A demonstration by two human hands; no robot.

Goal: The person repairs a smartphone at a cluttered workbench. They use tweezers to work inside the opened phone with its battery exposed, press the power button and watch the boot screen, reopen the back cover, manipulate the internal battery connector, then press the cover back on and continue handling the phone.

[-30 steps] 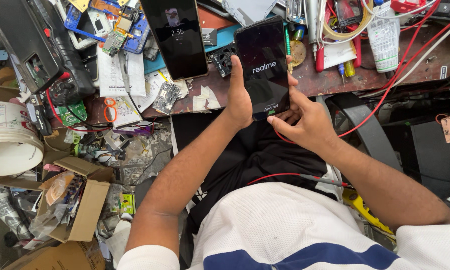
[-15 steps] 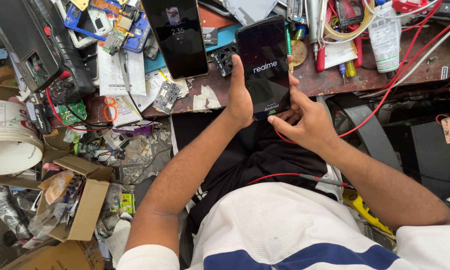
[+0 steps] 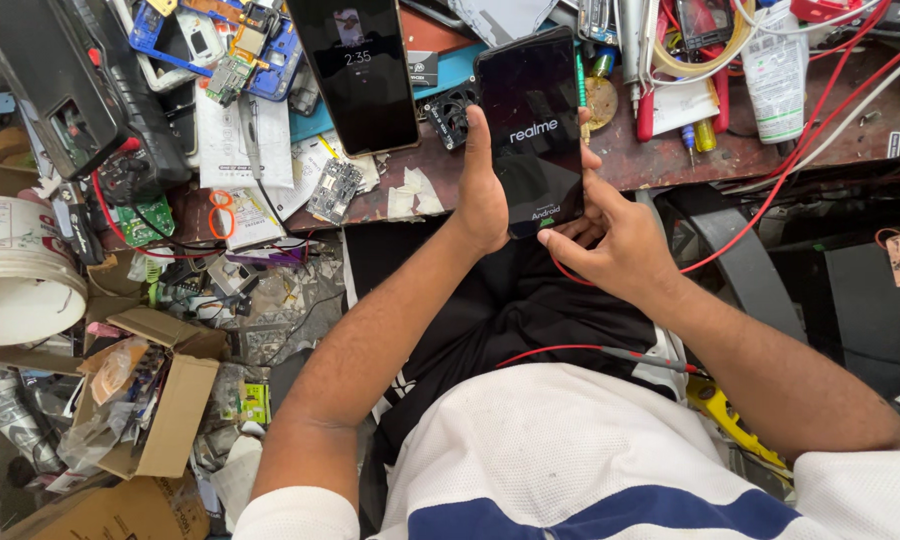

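Note:
A black smartphone (image 3: 530, 125) with a lit start-up screen is held upright over my lap, at the near edge of the workbench (image 3: 800, 150). My left hand (image 3: 482, 195) grips its left side, the thumb lying up along the edge. My right hand (image 3: 610, 235) cups the lower right corner, fingers behind the phone and thumb at the bottom edge. A second black phone (image 3: 355, 70) with a lit lock screen lies flat on the bench just to the left.
The bench is crowded with circuit boards (image 3: 335, 190), papers, red wires (image 3: 820, 130), screwdrivers and a white tube (image 3: 775, 70). A black meter (image 3: 65, 95) leans at left. A white bucket (image 3: 15, 290) and open cardboard box (image 3: 160, 400) sit on the littered floor.
The held phone has shifted very slightly; both hands keep the same grip on it.

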